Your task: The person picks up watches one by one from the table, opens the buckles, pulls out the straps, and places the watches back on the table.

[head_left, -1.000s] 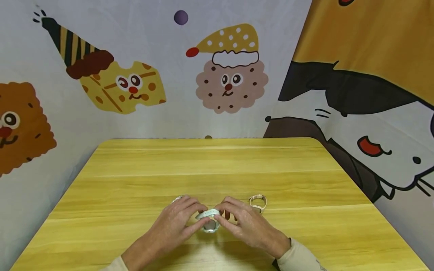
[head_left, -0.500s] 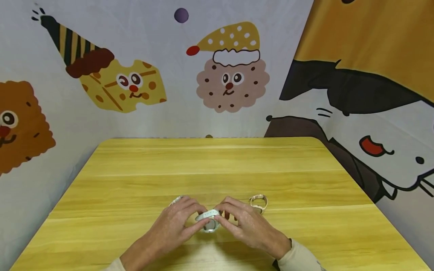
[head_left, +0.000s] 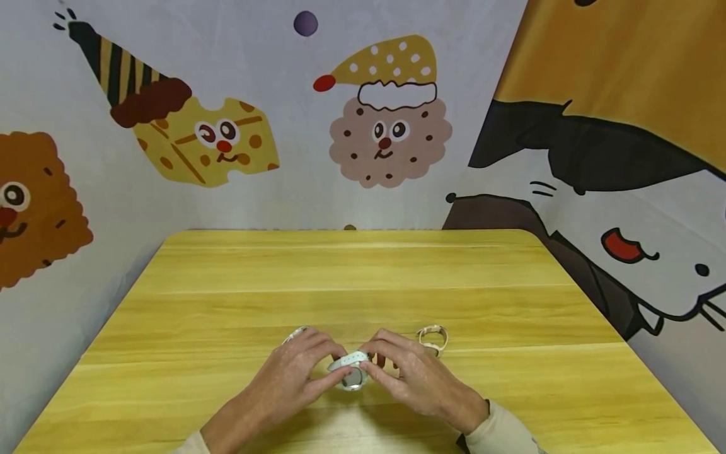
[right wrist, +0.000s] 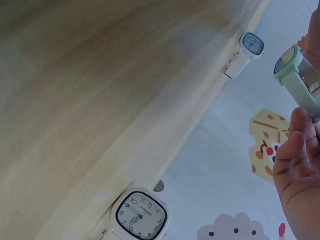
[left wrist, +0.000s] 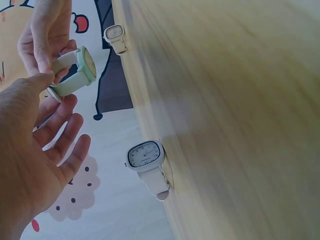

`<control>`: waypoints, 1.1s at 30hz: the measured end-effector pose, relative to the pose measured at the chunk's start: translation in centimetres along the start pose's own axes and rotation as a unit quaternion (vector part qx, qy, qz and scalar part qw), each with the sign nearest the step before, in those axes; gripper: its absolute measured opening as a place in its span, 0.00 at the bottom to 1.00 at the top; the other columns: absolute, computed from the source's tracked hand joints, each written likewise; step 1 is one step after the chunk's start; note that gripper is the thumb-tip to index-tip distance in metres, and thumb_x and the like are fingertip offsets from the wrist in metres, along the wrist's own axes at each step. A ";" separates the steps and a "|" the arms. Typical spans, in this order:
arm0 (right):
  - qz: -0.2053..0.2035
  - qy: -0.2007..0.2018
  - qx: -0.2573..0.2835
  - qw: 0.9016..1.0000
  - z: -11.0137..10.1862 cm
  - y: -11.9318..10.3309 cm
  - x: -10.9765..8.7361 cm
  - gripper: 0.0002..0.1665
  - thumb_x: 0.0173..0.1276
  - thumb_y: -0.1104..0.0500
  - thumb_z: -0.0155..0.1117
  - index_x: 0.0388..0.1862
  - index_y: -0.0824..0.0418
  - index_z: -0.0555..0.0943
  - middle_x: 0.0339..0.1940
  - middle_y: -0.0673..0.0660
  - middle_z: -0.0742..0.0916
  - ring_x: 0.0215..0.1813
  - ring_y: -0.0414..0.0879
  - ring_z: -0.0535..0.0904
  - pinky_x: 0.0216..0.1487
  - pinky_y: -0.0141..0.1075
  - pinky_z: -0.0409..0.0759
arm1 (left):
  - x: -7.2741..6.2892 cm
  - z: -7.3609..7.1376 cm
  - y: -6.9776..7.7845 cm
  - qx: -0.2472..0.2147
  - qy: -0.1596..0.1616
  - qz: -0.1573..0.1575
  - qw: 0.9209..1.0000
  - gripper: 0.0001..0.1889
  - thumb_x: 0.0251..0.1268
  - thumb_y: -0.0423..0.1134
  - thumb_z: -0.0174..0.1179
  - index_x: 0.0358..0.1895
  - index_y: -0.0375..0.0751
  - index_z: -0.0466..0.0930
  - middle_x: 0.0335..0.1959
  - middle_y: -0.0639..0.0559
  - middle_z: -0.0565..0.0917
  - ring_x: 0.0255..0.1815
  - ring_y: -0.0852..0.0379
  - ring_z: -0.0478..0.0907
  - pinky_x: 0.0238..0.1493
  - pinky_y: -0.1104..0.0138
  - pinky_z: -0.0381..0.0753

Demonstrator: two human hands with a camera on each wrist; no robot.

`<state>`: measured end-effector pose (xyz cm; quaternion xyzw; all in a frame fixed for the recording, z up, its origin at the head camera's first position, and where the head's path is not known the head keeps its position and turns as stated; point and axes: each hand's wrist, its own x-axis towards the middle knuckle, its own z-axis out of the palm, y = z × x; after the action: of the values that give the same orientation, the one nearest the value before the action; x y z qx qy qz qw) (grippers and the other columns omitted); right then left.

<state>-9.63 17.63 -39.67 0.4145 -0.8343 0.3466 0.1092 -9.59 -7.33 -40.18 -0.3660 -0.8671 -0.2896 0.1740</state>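
Cartoon-printed cloth [head_left: 391, 211] fills the far side, a wood-grain table [head_left: 340, 271] sits in front of it, and all the action is at the near edge! Centre stage, a pale green watch [head_left: 353, 378] is up off the tabletop between two hands, its strap [head_left: 349, 360] bent round into a loop, its case hanging underneath, face turned down towards the wood. So how far along are we? Midway through the strap work, I'd judge: the band is already curved round, but the fingers cover the join, so I cannot tell whether the buckle is done up. Out of the hands lie two more watches: a white watch [left wrist: 145, 155] just beyond the left hand [head_left: 297, 369], and a beige watch [head_left: 433, 338] just past the right hand [head_left: 420, 375], its band standing in a ring. Now look at the pose! Both wrists come in low from the sides, hands angled inward, fingertips nearly meeting. On the left, thumb and forefinger pinch the strap's free end while the other fingers fan out loosely; on the right, thumb and forefinger grip the opposite side of the band, narrow and close together
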 end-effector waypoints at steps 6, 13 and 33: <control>-0.006 0.003 -0.008 1.000 0.0 0.1 -0.1 0.07 0.76 0.56 0.65 0.50 0.52 0.84 0.41 0.40 0.81 0.37 0.32 0.76 0.28 0.19 0.73 | 0.0 0.0 0.0 0.006 -0.006 0.004 1.000 0.12 0.69 0.54 0.67 0.39 0.50 0.86 0.41 0.61 0.85 0.45 0.61 0.79 0.44 0.63 0.85; -0.006 -0.002 -0.014 1.000 0.0 0.0 0.0 0.08 0.76 0.56 0.65 0.51 0.52 0.84 0.42 0.40 0.81 0.37 0.33 0.76 0.30 0.22 0.75 | 0.1 -0.1 0.1 0.010 -0.013 -0.001 1.000 0.12 0.68 0.54 0.67 0.39 0.51 0.86 0.41 0.60 0.85 0.45 0.61 0.79 0.44 0.63 0.85; -0.004 -0.002 -0.008 1.000 0.0 -0.2 0.3 0.09 0.77 0.56 0.63 0.53 0.54 0.83 0.44 0.42 0.81 0.39 0.32 0.76 0.32 0.25 0.78 | -0.1 -0.3 0.4 -0.041 -0.026 -0.035 0.998 0.07 0.69 0.45 0.69 0.44 0.50 0.85 0.44 0.66 0.83 0.46 0.64 0.78 0.45 0.62 0.85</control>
<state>-9.66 17.40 -39.45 0.4180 -0.8353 0.3390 0.1125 -9.19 -7.34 -39.80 -0.3494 -0.8712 -0.3211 0.1255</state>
